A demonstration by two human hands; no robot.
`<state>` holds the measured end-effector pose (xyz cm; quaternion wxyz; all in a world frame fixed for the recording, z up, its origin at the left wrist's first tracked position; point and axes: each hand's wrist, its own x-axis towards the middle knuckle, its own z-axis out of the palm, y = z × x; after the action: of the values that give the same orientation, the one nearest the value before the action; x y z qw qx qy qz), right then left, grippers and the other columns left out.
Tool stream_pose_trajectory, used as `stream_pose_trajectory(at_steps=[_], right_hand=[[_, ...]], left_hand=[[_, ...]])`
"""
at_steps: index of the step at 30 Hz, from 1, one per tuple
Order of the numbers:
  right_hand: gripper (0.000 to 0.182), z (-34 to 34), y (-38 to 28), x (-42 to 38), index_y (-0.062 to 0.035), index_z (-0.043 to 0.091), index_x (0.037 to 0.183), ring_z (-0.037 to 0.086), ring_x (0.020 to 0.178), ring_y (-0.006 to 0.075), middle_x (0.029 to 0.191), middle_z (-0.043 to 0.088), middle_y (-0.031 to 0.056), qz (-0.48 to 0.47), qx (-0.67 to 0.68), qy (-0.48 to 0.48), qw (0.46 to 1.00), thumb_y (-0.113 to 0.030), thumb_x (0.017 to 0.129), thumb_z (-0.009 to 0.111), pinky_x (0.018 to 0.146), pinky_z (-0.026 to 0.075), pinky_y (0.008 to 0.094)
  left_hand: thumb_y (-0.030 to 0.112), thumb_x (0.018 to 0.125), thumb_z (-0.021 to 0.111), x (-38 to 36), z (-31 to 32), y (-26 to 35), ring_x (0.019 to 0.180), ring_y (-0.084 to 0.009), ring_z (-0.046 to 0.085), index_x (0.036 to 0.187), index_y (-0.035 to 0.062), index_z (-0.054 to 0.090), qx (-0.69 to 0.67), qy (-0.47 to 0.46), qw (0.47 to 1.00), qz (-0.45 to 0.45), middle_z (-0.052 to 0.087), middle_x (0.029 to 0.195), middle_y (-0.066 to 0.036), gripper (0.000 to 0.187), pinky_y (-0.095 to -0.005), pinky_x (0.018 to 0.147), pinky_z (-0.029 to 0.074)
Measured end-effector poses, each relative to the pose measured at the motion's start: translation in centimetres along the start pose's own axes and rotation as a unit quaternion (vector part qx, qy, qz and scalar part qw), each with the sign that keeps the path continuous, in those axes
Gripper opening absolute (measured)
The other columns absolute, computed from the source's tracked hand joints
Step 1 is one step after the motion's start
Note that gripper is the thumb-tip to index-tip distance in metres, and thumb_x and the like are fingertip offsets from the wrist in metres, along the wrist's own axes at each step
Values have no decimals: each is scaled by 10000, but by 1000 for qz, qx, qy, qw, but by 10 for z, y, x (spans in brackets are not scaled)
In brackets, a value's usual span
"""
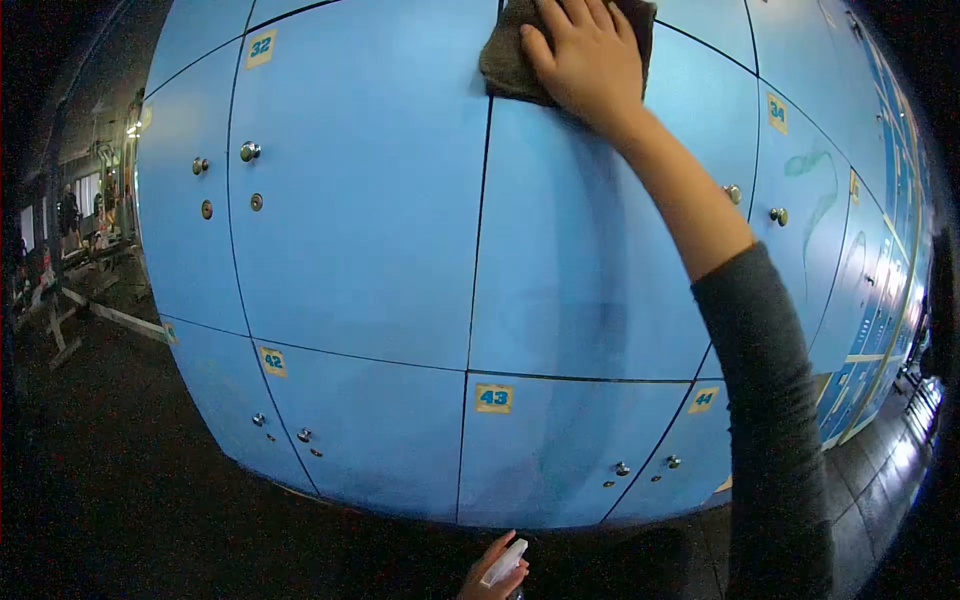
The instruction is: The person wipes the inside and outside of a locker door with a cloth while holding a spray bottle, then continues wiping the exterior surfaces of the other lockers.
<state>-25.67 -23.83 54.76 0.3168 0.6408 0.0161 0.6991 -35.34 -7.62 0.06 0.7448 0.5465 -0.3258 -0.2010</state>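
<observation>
My right hand (590, 60) presses a dark grey-brown cloth (510, 65) flat against the top of a blue locker door (560, 250), fingers spread over it. The cloth covers the door's upper left corner and the seam there. A darker, damp-looking streak runs down the door below it. Low at the bottom edge, my left hand (490, 580) is closed round a spray bottle (505, 562). Only the bottle's white trigger head shows clearly; its body is mostly out of frame.
Neighbouring locker doors carry number stickers such as 32 (261, 47) and 43 (493, 398). Round metal knobs (250, 151) stick out from them. A green smear (822, 190) marks a door at right. Dark floor lies below, with gym equipment (110, 310) at left.
</observation>
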Motion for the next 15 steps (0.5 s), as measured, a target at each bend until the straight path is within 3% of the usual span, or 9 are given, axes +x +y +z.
stream_pose_trajectory(at_steps=[1, 2, 6, 9, 11, 12, 15], right_hand=[[556, 1, -8, -8, -91, 342, 1387, 262, 1348, 277, 1432, 330, 149, 8, -8, 12, 1000, -367, 905, 374, 1103, 188, 413], [503, 19, -10, -22, -175, 461, 1309, 378, 1270, 262, 1350, 442, 82, -41, -4, 94, 995, -372, 847, 482, 1049, 281, 463], [605, -20, -63, -98, -178, 414, 1348, 304, 1330, 282, 1437, 343, 73, -141, 152, -89, 974, -318, 782, 577, 1039, 308, 492], [675, -43, -91, -162, -163, 368, 1380, 264, 1357, 249, 1473, 285, 54, -227, 247, -236, 912, -337, 767, 590, 1029, 340, 435], [645, -43, -106, -208, -160, 374, 1370, 226, 1377, 197, 1488, 254, 43, -321, 253, -259, 875, -343, 784, 571, 808, 460, 300], [636, -48, -107, -226, -167, 368, 1373, 222, 1378, 181, 1495, 236, 27, -353, 286, -302, 838, -325, 788, 564, 805, 462, 280], [644, -44, -96, -224, -174, 362, 1375, 217, 1379, 164, 1500, 223, 9, -384, 377, -359, 762, -318, 781, 566, 840, 461, 286]], left_hand=[[168, 873, 623, -1, 0, -1, 834, -142, 600, 1364, 22, 363, -14, -8, 1000, -23, 606, 1069, -112, 574, -291, 738, 502], [170, 873, 622, 0, 0, -2, 839, -141, 600, 1366, 22, 359, -28, -14, 999, -44, 604, 1077, -113, 578, -291, 743, 501], [181, 874, 622, 3, -6, -20, 867, -141, 596, 1377, 26, 342, 71, -46, 996, -40, 594, 1119, -123, 596, -293, 757, 499], [189, 873, 626, -3, -2, -19, 891, -146, 592, 1378, 26, 342, -26, -39, 998, -30, 580, 1147, -127, 602, -295, 760, 498], [185, 873, 625, -8, 0, -9, 896, -148, 590, 1377, 26, 344, -53, -29, 997, -43, 571, 1161, -128, 599, -294, 758, 499], [183, 873, 625, -9, 1, -5, 899, -149, 589, 1377, 26, 346, -65, -24, 996, -47, 567, 1168, -129, 597, -293, 757, 499], [165, 875, 617, -9, -3, -9, 896, -150, 590, 1372, 21, 350, 55, -42, 996, 64, 555, 1186, -130, 582, -296, 752, 502]])
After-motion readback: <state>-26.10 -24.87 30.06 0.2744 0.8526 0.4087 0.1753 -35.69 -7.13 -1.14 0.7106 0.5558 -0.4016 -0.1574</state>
